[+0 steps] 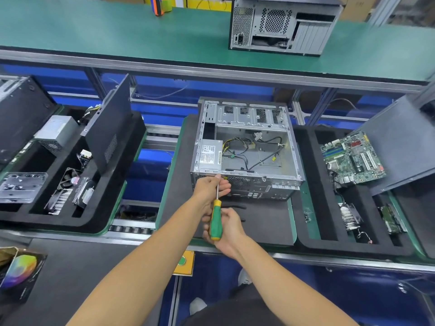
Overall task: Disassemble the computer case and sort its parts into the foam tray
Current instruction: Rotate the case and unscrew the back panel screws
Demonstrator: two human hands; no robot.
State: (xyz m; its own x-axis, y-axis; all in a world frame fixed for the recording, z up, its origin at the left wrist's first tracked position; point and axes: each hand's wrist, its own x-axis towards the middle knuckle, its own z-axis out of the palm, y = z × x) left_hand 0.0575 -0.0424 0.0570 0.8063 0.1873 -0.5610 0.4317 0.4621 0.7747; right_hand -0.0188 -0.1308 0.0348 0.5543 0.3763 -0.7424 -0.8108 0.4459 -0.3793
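— Starting at the left: foam tray (98, 222) already loaded with parts. Nothing to do there yet?

— Not yet. Next along, left hand (210, 187), fingers curled round the bare shaft of the screwdriver (216, 217), pinching it close to the tip. Good for guiding; keep that pinch loose enough to let the shaft spin.

— And the right hand (227, 228)?

— Wrapped round the green handle, just nearer than the left. Push straight along the shaft while turning, never at a slant, or risk chewing the screw head.

— Target?

— Seemingly a rear-panel screw at the near left corner of the computer case (244, 114), lying open-side up on the middle pad, right behind the power supply (209, 154). Tip hidden by the fingers, so seating impossible to confirm; feel for the bite before twisting.

— Further right?

— Second foam tray (306, 184), motherboard (353, 158) propped inside. Catch the loosened screw before lifting away.
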